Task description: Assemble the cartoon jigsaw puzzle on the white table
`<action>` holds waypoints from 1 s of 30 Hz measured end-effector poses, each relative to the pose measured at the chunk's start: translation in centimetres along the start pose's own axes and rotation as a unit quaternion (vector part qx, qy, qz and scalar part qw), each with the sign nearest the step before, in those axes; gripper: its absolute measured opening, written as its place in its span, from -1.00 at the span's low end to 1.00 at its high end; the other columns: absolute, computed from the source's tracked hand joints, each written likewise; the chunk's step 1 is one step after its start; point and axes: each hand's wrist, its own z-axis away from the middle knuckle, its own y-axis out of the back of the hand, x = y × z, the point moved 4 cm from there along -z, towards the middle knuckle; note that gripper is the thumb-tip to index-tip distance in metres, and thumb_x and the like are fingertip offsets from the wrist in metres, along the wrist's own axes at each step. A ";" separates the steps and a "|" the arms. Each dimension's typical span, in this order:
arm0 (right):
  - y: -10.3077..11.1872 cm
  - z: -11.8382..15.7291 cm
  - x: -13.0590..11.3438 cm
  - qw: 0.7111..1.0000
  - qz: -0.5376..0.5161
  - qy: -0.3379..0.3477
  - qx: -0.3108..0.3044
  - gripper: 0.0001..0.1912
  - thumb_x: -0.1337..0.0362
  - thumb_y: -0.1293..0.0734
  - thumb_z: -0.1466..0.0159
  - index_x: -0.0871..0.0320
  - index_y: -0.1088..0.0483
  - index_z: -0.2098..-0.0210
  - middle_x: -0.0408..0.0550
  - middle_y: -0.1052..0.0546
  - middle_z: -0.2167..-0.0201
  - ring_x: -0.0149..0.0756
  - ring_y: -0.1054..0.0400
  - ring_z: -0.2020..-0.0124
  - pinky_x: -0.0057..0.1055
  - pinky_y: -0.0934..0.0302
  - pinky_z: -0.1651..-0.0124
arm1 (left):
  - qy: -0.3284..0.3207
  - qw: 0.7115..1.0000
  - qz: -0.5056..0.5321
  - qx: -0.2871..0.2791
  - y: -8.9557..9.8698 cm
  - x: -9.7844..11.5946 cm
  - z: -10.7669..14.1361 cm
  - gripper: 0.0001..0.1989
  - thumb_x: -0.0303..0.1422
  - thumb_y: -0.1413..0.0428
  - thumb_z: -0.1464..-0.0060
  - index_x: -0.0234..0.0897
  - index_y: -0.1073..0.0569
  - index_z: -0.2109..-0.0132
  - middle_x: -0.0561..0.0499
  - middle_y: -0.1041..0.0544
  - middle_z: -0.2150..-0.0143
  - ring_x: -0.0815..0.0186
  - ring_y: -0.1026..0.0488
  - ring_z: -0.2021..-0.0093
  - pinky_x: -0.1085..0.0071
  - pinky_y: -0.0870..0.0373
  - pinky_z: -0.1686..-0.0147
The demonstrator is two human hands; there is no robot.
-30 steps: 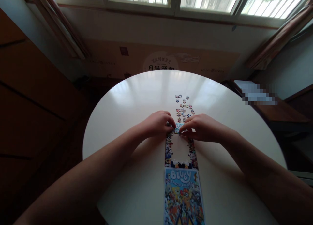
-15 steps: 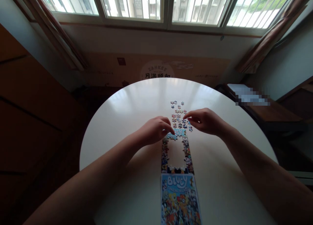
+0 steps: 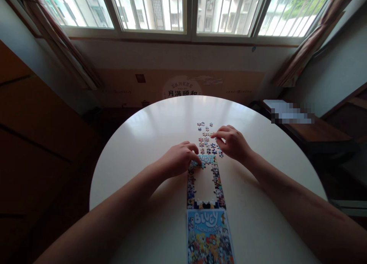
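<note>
A jigsaw puzzle lies near the middle of a round white desk, its border apparently joined along both long sides and both ends, though fingers hide the upper-left corner. Its middle is a hollow showing bare desk, so the inner part looks unfilled. Loose pieces lie unjoined just beyond the far end, seemingly enough for much work yet. The left hand rests its extended index finger on that upper-left corner, other fingers curled. The right hand reaches its finger and thumb to the loose pieces. Whether either grips a piece, I cannot tell. A picture sheet lies just beside the near end, limiting room there. Wide desk surface stretches left and right; the curved far edge lies past the pieces, before a wall and windows.
</note>
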 end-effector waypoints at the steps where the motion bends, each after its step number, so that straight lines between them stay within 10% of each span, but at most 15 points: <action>1: 0.0 0.0 0.1 1.000 0.000 -0.004 -0.003 -0.71 0.45 -0.26 -0.24 0.12 -0.61 0.24 0.01 -0.60 0.27 -0.12 -0.39 0.18 -0.18 -0.32 0.09 | 0.002 1.000 -0.001 -0.002 0.0 0.1 0.0 -0.56 -0.60 -0.02 -0.12 0.01 -0.68 0.16 0.01 -0.59 0.03 0.22 -0.43 0.06 0.29 -0.39 0.11; 30: -2.2 -0.9 -2.2 0.975 0.131 -0.120 -0.133 -0.78 0.14 -0.37 -0.29 0.10 -0.64 0.31 0.03 -0.59 0.27 -0.11 -0.36 0.14 -0.26 -0.19 0.14 | -0.022 0.999 -0.034 -0.001 -0.1 1.5 0.4 -0.67 -0.60 -0.07 -0.12 -0.10 -0.63 0.18 0.02 -0.62 0.16 0.26 -0.45 0.12 0.40 -0.38 0.18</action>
